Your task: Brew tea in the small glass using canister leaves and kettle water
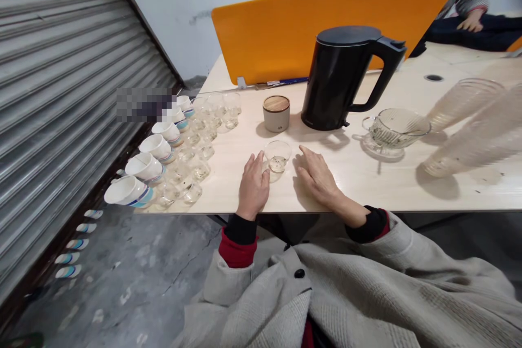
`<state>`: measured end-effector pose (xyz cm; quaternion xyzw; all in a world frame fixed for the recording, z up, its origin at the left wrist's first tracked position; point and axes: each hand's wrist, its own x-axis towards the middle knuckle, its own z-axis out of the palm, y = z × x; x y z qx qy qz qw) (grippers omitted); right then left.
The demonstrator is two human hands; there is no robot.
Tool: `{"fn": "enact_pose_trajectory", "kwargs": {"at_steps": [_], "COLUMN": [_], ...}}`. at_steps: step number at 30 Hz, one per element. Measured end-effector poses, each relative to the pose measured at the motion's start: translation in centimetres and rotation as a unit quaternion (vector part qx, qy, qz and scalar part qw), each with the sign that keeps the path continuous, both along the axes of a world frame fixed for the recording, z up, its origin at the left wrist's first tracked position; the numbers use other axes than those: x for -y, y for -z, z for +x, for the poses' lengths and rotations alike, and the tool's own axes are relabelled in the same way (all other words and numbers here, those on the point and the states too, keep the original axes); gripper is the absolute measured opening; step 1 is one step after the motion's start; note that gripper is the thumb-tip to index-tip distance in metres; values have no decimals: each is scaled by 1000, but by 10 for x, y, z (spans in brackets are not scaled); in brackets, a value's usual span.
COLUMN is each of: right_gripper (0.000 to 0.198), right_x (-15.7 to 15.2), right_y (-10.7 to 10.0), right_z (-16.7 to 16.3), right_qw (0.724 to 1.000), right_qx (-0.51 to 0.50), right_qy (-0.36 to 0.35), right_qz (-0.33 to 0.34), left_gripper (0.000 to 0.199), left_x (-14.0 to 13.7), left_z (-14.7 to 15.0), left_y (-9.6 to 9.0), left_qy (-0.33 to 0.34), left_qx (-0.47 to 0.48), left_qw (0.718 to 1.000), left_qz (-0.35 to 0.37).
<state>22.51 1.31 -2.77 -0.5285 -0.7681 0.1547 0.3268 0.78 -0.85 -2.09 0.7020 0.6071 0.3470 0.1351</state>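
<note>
A small clear plastic cup (pixel 278 153) with dark bits, perhaps tea leaves, at its bottom stands upright near the table's front edge. My left hand (pixel 253 185) is at its left side, fingers stretched forward, close to the cup; whether they touch I cannot tell. To the right of the cup, a small gap away, my right hand (pixel 317 174) rests with its fingers extended and nothing held. Behind the cup is a grey canister (pixel 276 118) with a wooden lid. A black electric kettle (pixel 336 81) stands behind to the right, its handle pointing right.
Rows of clear cups (pixel 199 166) and white paper cups (pixel 155 149) line the table's left end. A ribbed glass cup (pixel 393 129) on a saucer and stacked clear cups (pixel 477 130) occupy the right. An orange divider (pixel 285 32) runs behind. Another person's hand (pixel 472 20) shows beyond.
</note>
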Motion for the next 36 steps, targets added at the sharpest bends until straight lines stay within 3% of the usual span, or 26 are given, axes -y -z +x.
{"fn": "enact_pose_trajectory", "kwargs": {"at_steps": [6,12,23,36], "right_gripper": [66,69,70,72], "right_x": [8,12,13,13], "right_y": [-11,-16,-17,-16], "right_z": [-9,-8,-8,-9], "right_qw": [987,973,966,964], "right_qx": [152,219,246,253], "right_qy": [40,41,34,33], "right_qz": [-34,-58,-71,-76], "left_gripper": [57,54,52,52], "left_x": [4,3,2,3], "left_z": [7,12,12,13], "left_y": [-7,-7,1,-1], "left_qy": [-51,-58,-66,-69], "left_qx": [-80,-146,-162,-172], "left_qw": [995,986,983,981], "left_qz": [-32,-57,-48,-63]}}
